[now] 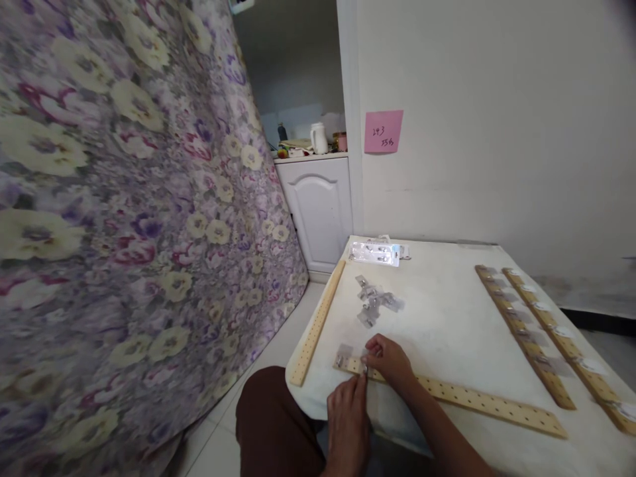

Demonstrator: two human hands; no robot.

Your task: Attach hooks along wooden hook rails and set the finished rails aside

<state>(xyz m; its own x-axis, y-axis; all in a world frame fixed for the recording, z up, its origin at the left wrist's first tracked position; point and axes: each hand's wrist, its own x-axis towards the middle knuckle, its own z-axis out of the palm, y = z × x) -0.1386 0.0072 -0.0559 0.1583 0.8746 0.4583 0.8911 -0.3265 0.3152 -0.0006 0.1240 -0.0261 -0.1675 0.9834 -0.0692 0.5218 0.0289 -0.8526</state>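
A long wooden strip with rows of holes (477, 399) lies across the near edge of the white table (447, 318). My left hand (348, 424) and my right hand (390, 361) meet at its left end, both pinched around a small clear packet with a metal piece. Another such packet (342, 354) sits fixed at the strip's very end. A loose heap of the small clear packets (375, 301) lies just beyond my hands. The fingertips are partly hidden by each other.
A second holed strip (318, 324) runs along the table's left edge. Two strips with packets on them (546, 331) lie at the right. A clear blister pack (375, 254) sits at the far edge. A flowered curtain (124, 232) hangs left; a white cabinet (318, 212) stands behind.
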